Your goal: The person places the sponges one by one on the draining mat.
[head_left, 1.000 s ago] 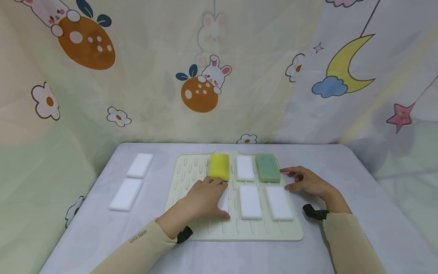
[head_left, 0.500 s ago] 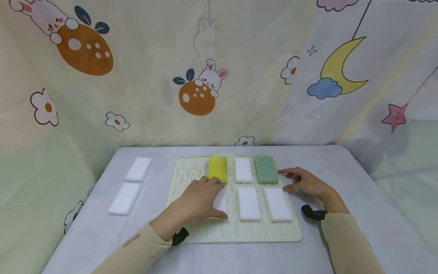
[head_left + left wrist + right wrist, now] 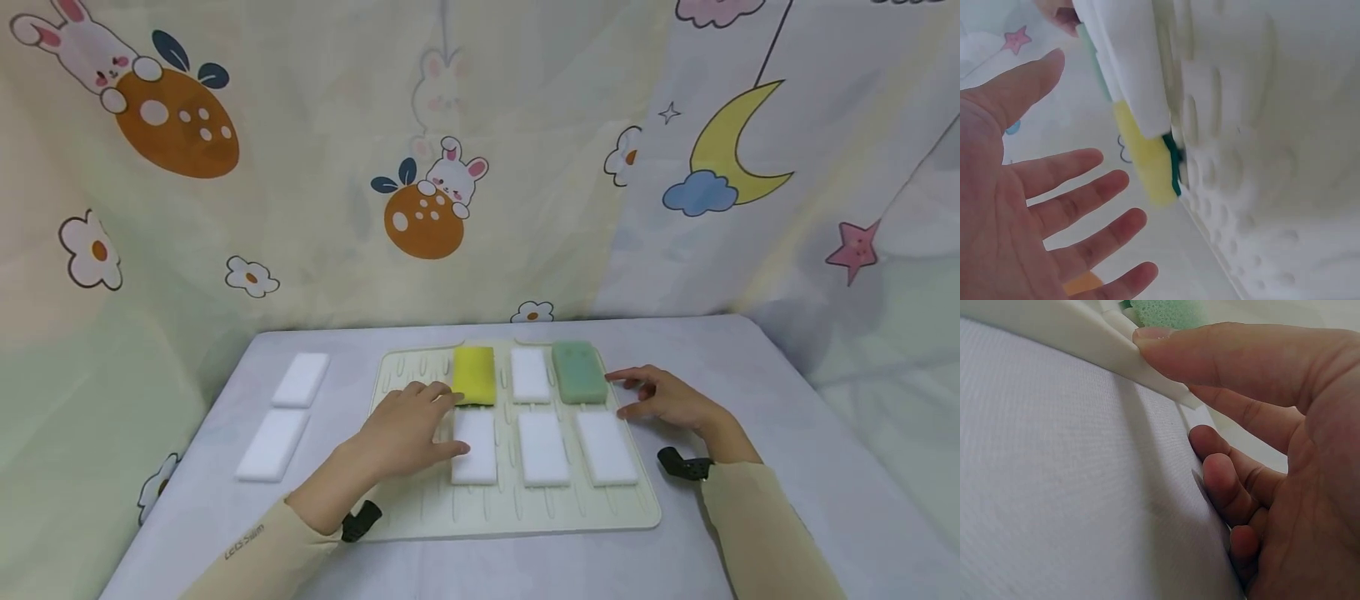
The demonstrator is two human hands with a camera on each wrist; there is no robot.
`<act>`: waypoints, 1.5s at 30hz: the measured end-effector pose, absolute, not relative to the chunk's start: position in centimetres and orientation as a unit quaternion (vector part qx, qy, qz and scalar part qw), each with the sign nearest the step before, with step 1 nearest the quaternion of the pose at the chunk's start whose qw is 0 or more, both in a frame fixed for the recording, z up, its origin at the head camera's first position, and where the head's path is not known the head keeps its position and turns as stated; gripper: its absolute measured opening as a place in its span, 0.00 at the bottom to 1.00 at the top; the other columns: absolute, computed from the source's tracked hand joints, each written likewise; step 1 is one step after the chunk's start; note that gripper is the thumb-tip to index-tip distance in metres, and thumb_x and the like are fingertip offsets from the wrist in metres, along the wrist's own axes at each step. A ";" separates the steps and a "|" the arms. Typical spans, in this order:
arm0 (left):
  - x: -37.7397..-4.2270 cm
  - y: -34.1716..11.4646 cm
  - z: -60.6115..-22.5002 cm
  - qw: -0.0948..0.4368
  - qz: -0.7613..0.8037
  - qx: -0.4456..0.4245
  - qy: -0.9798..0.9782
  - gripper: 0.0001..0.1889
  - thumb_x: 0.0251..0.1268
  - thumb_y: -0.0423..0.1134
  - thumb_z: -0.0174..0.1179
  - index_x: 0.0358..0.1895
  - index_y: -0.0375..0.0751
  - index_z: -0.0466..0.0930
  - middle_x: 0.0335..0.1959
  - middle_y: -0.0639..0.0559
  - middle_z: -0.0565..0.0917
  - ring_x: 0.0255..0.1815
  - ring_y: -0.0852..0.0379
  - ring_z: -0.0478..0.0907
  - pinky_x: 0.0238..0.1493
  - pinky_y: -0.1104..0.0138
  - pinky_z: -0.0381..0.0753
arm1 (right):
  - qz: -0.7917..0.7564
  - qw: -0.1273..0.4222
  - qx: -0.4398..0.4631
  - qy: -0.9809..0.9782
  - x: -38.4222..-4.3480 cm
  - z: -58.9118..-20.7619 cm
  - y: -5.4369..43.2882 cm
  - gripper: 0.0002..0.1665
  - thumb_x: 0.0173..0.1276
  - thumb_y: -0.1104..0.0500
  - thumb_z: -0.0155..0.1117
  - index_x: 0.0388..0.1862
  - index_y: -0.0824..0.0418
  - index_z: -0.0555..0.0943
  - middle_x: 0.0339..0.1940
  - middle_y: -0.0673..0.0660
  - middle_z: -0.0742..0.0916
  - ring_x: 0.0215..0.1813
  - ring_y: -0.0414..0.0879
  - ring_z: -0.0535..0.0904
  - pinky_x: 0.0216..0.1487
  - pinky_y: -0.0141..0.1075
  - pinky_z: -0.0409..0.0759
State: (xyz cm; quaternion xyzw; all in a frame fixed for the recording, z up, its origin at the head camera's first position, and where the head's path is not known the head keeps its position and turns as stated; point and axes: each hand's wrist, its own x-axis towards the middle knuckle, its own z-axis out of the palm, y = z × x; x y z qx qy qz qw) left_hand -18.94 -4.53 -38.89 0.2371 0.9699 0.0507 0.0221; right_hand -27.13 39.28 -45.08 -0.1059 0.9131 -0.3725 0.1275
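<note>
A cream draining mat (image 3: 555,515) with raised ridges bears two rows of sponges. My left hand (image 3: 405,429) is spread beside a white sponge (image 3: 476,447) at the front left of the rows, fingers apart and palm bare in the left wrist view. Behind that block lies a yellow sponge (image 3: 474,377); its dark green scouring layer (image 3: 1172,165) faces the mat. My right hand (image 3: 675,404) touches the mat's right edge with thumb and forefinger, the other fingers loosely bent. Close to the forefinger sits a green sponge (image 3: 579,373), whose porous side shows in the right wrist view.
Also on the mat are a back white block (image 3: 531,375), a front middle white block (image 3: 543,447) and a front right one (image 3: 606,447). Left of the mat, a far white block (image 3: 301,379) and a near one (image 3: 272,444) lie on the table. A printed curtain (image 3: 322,167) hangs behind.
My left hand has let go of the front left white sponge and drawn back leftward, uncovering it. My right hand stays at the mat's edge. The head view has tilted slightly up.
</note>
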 end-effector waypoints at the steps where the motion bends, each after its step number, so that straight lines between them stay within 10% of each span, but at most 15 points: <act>1: -18.9 -5.0 -38.8 0.019 0.051 0.235 0.970 0.39 0.65 0.68 0.63 0.74 0.53 0.73 0.72 0.52 0.76 0.72 0.44 0.72 0.66 0.46 0.75 | -0.371 0.128 -0.103 0.914 -27.1 -45.1 39.2 0.44 0.55 0.46 0.83 0.71 0.53 0.79 0.62 0.63 0.77 0.47 0.50 0.68 0.47 0.40 0.67; 27: -17.0 -18.8 -39.1 -0.024 0.021 0.155 0.987 0.30 0.70 0.52 0.65 0.70 0.41 0.77 0.65 0.40 0.80 0.62 0.32 0.78 0.51 0.38 0.80 | -0.377 0.128 -0.104 0.911 -27.3 -45.3 39.2 0.43 0.55 0.48 0.83 0.71 0.52 0.79 0.61 0.62 0.77 0.46 0.50 0.68 0.46 0.40 0.66; 45: -16.8 -24.8 -39.3 0.027 0.066 0.148 0.986 0.45 0.50 0.57 0.78 0.71 0.41 0.74 0.68 0.37 0.75 0.63 0.30 0.74 0.53 0.36 0.79 | -0.394 0.126 -0.110 0.904 -27.2 -45.2 39.3 0.43 0.55 0.51 0.84 0.70 0.56 0.80 0.60 0.64 0.78 0.44 0.50 0.68 0.46 0.40 0.67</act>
